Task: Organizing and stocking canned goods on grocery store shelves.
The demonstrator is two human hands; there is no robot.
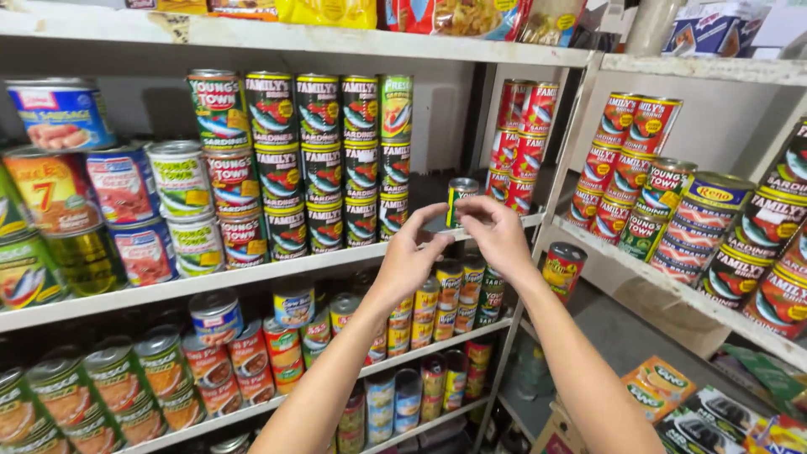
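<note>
The left hand (414,252) and right hand (496,231) cover the lower part of the small green can (460,195) at frame centre, so the grip on it cannot be made out. Both forearms run off the bottom edge. At far left, the sausage can (59,113) and the cans below it are cropped. Packets (336,10) along the top edge are cut off. The low-shelf cans (395,403) sit in shadow, too dim to tell.

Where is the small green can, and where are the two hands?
small green can (460,200), head view, on its label.
left hand (412,256), head view, back of hand.
right hand (498,235), head view, back of hand.
</note>
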